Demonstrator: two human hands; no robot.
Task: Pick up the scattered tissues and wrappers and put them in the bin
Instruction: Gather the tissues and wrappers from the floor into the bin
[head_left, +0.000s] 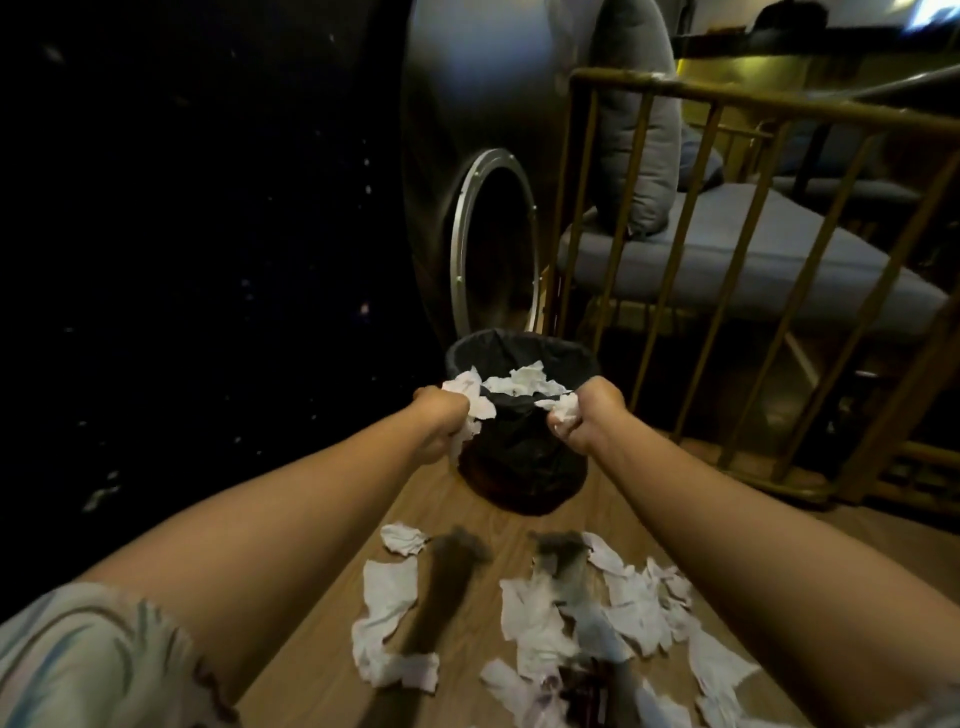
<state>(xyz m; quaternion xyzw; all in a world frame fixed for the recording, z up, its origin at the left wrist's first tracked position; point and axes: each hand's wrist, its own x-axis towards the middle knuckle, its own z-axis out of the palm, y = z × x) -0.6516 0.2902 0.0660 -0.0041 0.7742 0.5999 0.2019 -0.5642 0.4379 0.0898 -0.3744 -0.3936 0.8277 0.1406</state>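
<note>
A small bin (522, 452) lined with a black bag stands on the wooden floor, with white tissues (524, 382) lying inside near its rim. My left hand (441, 423) grips a crumpled white tissue (475, 397) at the bin's left edge. At the right edge my right hand (595, 415) grips another crumpled tissue (563, 410). Several more white tissues (628, 613) lie scattered on the floor below my arms, along with a dark red wrapper (587, 691) near the bottom.
A large metal drum with a round ringed opening (493, 244) rises right behind the bin. A yellow wooden railing (727, 270) and a grey cushioned seat (753, 249) stand to the right. The left side is dark.
</note>
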